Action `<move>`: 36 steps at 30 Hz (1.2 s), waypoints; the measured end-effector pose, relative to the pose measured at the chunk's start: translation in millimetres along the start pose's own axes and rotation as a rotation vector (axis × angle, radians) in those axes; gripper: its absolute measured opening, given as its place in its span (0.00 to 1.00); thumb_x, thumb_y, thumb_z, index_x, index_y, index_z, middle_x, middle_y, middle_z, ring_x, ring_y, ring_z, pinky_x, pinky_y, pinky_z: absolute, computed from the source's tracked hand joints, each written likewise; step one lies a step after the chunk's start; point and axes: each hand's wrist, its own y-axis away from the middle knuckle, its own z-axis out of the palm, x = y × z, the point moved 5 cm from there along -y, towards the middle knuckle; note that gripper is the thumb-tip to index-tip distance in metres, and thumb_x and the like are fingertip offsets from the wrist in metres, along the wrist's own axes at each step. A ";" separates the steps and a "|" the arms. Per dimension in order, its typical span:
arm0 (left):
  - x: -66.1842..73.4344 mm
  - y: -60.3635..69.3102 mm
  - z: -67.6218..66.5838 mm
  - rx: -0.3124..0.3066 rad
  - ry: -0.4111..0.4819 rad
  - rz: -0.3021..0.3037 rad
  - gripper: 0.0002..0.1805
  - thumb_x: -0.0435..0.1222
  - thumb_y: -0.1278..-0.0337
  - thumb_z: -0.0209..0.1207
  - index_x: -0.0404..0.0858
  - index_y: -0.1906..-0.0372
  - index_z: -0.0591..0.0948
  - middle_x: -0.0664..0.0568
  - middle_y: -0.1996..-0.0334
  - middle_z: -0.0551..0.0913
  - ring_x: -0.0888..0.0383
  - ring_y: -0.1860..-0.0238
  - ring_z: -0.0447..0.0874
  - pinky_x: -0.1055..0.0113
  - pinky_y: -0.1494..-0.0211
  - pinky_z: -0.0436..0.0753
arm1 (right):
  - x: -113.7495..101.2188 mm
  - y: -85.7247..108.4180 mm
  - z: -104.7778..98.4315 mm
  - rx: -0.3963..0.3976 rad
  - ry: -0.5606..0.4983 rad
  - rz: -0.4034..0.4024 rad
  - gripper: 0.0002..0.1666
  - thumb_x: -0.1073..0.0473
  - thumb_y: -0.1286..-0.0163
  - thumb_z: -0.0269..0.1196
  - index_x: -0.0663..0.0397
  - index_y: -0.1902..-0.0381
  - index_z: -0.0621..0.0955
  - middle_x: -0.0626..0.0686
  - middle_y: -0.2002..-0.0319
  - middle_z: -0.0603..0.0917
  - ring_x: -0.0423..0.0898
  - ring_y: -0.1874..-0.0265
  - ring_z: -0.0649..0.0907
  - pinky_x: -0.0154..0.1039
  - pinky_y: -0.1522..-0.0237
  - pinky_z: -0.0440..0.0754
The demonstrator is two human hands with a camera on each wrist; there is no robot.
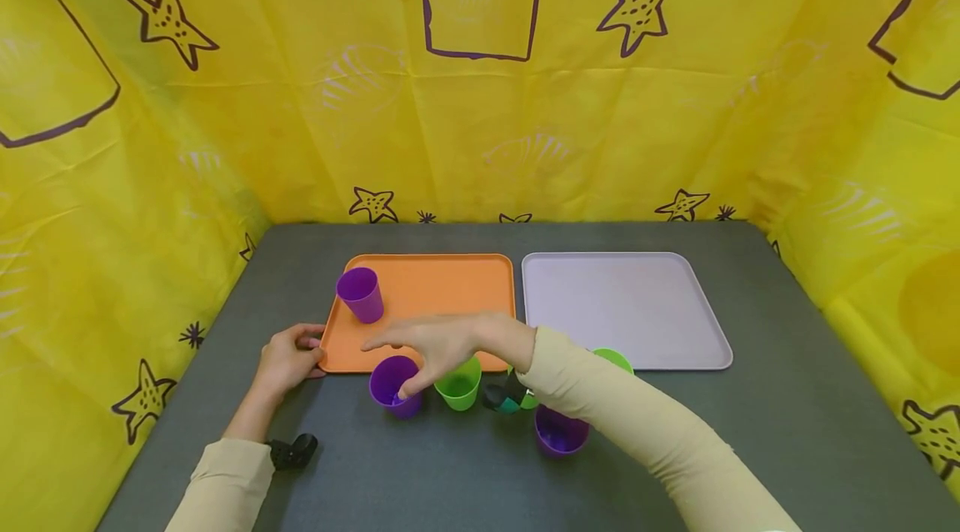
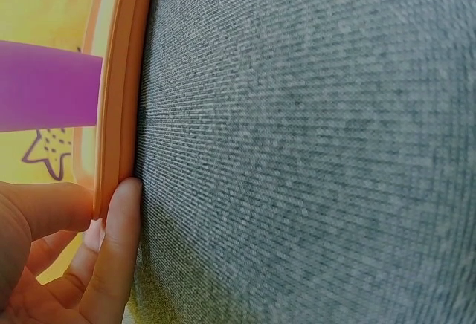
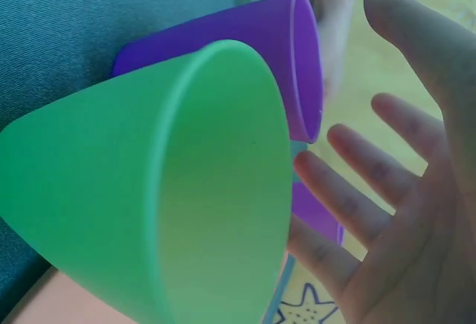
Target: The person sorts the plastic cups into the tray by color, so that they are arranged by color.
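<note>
My left hand point(image 1: 285, 361) pinches the near left corner of the orange tray point(image 1: 442, 290), thumb over the rim and fingers against its outer side. A purple cup point(image 1: 362, 296) stands upright on that tray at the far left. Fingers spread, my right hand point(image 1: 442, 344) hovers over a second purple cup point(image 1: 384, 386) on the table, its thumb above the mouth. Beside that cup is a green cup point(image 1: 459, 390), which looms large in the right wrist view point(image 3: 82, 160). Whether the right hand touches either cup is hard to tell.
To the right lies a pale grey tray point(image 1: 622, 298). Another purple cup point(image 1: 561, 436) stands under my right forearm, and a green cup point(image 1: 615, 358) is mostly hidden behind the sleeve. Yellow patterned cloth point(image 1: 480, 115) encloses the dark grey table point(image 1: 420, 482) at back and sides.
</note>
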 end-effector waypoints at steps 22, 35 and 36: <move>-1.5 -0.1 0.3 0.010 0.011 0.005 0.24 0.24 0.51 0.53 0.26 0.44 0.71 0.36 0.63 0.77 0.57 0.74 0.81 0.64 0.73 0.85 | 2.5 -5.5 16.4 -0.062 0.030 0.017 0.41 0.52 0.41 0.65 0.50 0.33 0.61 0.47 0.37 0.68 0.35 0.40 0.67 0.24 0.39 0.63; 1.0 0.4 -0.5 0.001 0.015 0.011 0.24 0.24 0.51 0.53 0.26 0.44 0.71 0.36 0.63 0.78 0.57 0.75 0.81 0.64 0.73 0.85 | -0.7 -5.1 7.8 -0.020 0.001 0.037 0.40 0.53 0.41 0.65 0.50 0.33 0.61 0.46 0.35 0.66 0.35 0.38 0.66 0.25 0.37 0.61; 1.1 0.3 -0.5 0.000 0.015 0.012 0.24 0.24 0.51 0.53 0.26 0.44 0.71 0.36 0.63 0.78 0.57 0.75 0.81 0.64 0.73 0.85 | -0.8 -5.0 6.2 -0.015 0.001 0.033 0.40 0.53 0.40 0.65 0.50 0.33 0.61 0.46 0.35 0.66 0.36 0.37 0.65 0.25 0.37 0.61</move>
